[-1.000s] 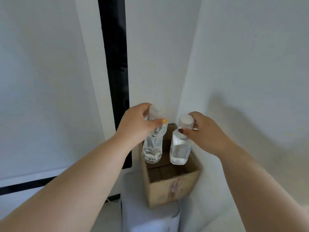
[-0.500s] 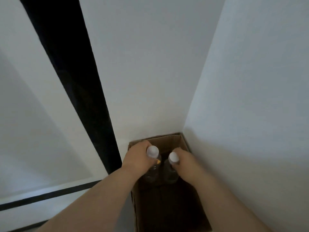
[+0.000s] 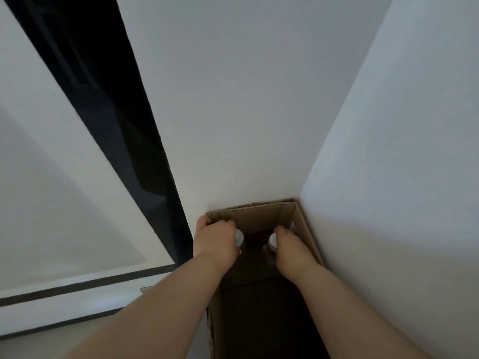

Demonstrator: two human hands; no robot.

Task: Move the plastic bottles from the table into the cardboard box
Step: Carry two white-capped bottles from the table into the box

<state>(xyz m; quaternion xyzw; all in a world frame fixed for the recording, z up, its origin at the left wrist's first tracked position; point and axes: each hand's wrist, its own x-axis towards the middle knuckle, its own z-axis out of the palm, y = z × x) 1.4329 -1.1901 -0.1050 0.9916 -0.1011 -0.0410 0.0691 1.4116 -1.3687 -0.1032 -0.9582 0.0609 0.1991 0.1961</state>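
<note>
Bottles stand upright inside the cardboard box point(image 3: 285, 211), each showing you little more than a white cap: the left bottle point(image 3: 239, 237) near the box's left wall, the right bottle point(image 3: 272, 241) toward its right wall, with dark open floor between them. Their long axes run straight down into the box, directly under your grips, so your release should be a plain upward lift with no sideways drag. Your left hand point(image 3: 215, 238) is wrapped around the neck of its bottle, thumb hooked over the box rim; your right hand point(image 3: 290, 248) is closed around the other. Half a second ago the two caps sat almost touching at the box's middle; they have since spread toward opposite walls. The box sits tucked in the wall corner point(image 3: 302, 187).
</note>
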